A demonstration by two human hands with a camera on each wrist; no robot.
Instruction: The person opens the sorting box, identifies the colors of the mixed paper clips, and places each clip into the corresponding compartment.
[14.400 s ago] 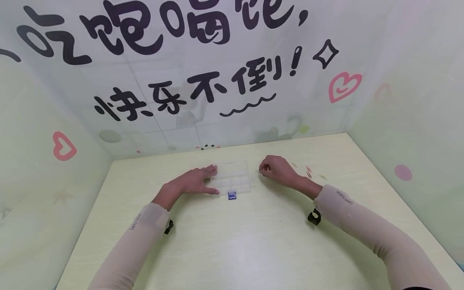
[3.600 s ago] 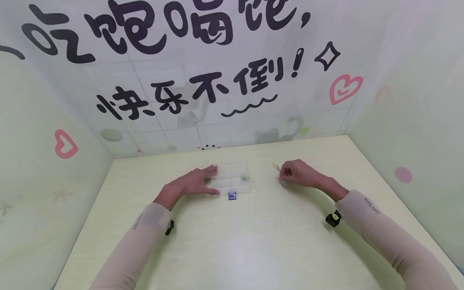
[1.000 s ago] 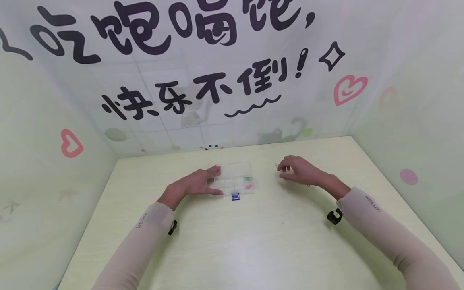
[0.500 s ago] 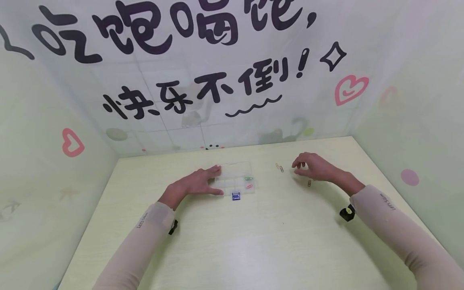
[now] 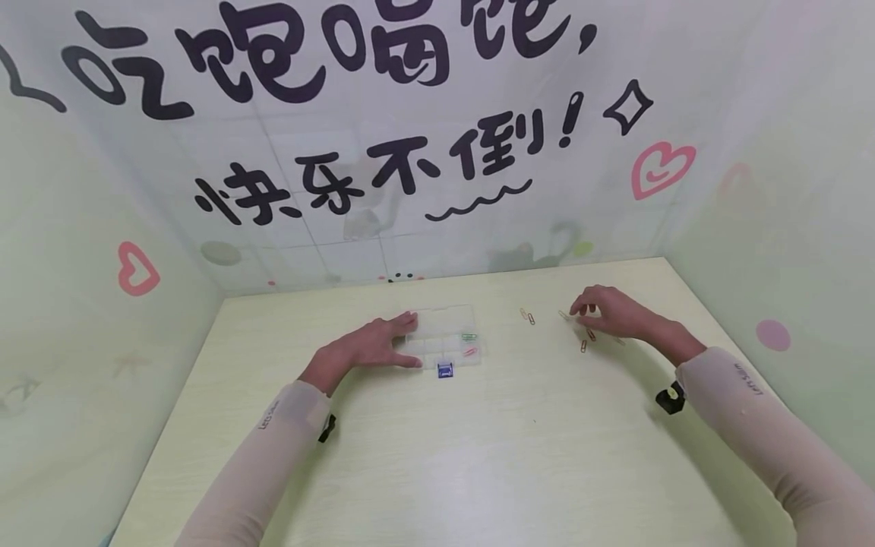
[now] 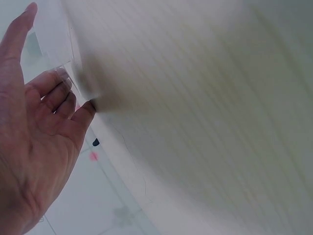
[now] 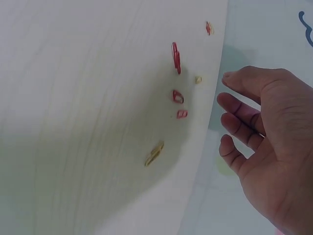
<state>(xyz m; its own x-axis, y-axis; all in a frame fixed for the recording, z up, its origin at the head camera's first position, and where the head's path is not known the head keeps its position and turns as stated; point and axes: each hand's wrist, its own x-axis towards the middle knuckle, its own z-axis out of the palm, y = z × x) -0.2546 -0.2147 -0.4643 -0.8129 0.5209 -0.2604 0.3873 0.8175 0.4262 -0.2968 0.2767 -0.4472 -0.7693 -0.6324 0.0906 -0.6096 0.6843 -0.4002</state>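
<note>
Left hand [image 5: 372, 348] flat, fingers straight, steadying clear compartment box [image 5: 444, 338] mid-desk | right hand [image 5: 608, 313] loosely open, empty, hovering over loose paper clips [image 5: 583, 346] on desk [image 5: 478, 456] right of box | pinch one clip by fingertips, keep box braced

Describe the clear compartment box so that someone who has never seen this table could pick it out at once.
On the pale yellow-green table, look near the far middle, where the left hand rests with straight fingers. Touching those fingers lies the clear compartment box, flat and see-through, with a small blue clasp on its near edge. It alone holds a green and a pink paper clip; the other clips lie loose by the right hand.
</note>
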